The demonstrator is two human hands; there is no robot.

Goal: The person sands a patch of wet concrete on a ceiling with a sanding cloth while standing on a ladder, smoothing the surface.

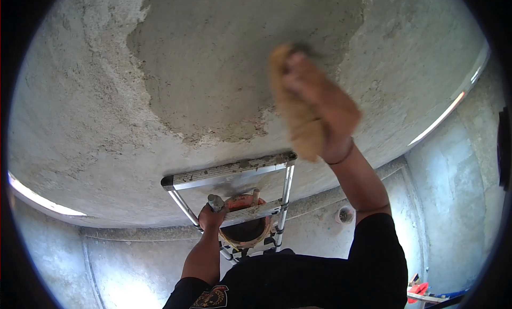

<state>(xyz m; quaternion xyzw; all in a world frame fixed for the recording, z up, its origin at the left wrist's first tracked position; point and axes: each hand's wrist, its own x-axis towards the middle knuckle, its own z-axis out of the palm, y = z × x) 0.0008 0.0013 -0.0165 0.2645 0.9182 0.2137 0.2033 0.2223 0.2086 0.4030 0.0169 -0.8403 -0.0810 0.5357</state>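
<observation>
My right hand [320, 95], blurred by motion, is closed on a tan plastering float [302, 119]. The float is raised over the wall at the right border of a darker, damp plaster patch [213, 69]. Lower down, my left hand [212, 217] is closed beside a rung of the aluminium ladder [229, 173]. A grey, blunt-ended thing [216, 202] sticks up from its fingers; I cannot tell its kind. Close to that hand, a reddish bucket [246, 201] with grey mortar in it shows behind the rung.
Rough, lighter wall surface [96, 111] surrounds the damp patch. The ladder's mortar-smeared top bar is near the wall. Far below on the floor stands a small pail [344, 215]. Red and blue items [418, 292] lie at the lower right.
</observation>
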